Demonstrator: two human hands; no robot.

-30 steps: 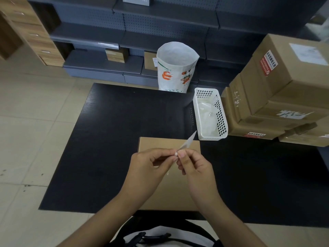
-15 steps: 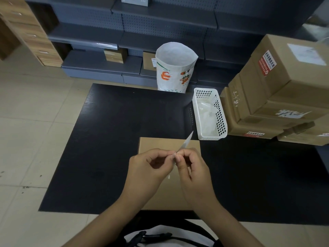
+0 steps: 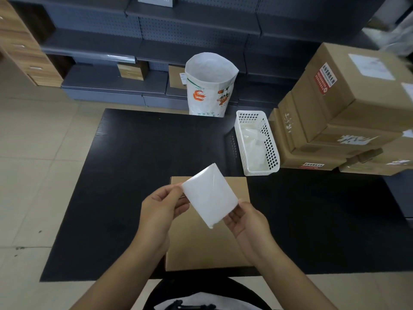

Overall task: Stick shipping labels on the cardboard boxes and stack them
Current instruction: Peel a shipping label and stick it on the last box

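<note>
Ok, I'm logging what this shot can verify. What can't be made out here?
- Head view: the label shows only a blank white side; any print faces away.
- The box top is partly hidden by the left hand, the right hand and the label.
- The basket contents are a pale blur.
- The stacked boxes are cut off by the right edge.

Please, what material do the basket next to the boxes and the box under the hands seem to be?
The white basket looks like moulded plastic, slightly glossy, its walls pierced by regular square holes. The box under the hands looks like matte brown cardboard with a plain, unprinted top; no tape or label shows on it.
</note>
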